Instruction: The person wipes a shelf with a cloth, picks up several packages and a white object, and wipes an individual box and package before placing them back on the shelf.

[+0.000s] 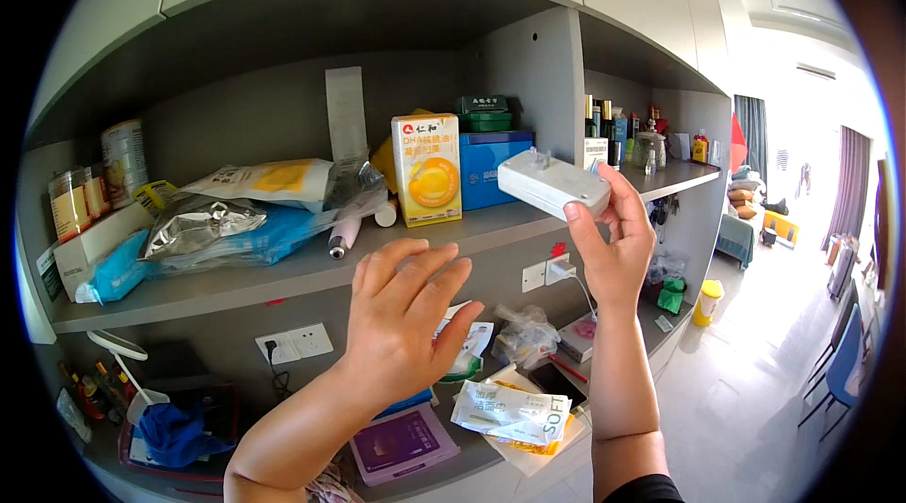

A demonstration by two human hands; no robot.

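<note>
My right hand (pixel 618 237) is raised at the right, its thumb and fingers closed round one end of a white box-shaped device (pixel 552 180). The device has rounded edges and a small clear piece on top; its exact kind I cannot tell. It is held in front of a blue box (pixel 483 163) on the upper shelf. My left hand (pixel 401 319) hovers before the shelf edge with fingers apart and nothing in it. Just behind it stand a yellow and white carton (pixel 427 170) and a pink cylindrical item (pixel 345 233) lying on the shelf.
Plastic bags and pouches (pixel 247 220) crowd the left of the upper shelf (pixel 226 284). Below, a purple box (pixel 404 444) and a white wipes pack (pixel 510 411) lie on the counter. A plugged-in cable hangs from the wall socket (pixel 561 270). Bottles stand in the right compartment.
</note>
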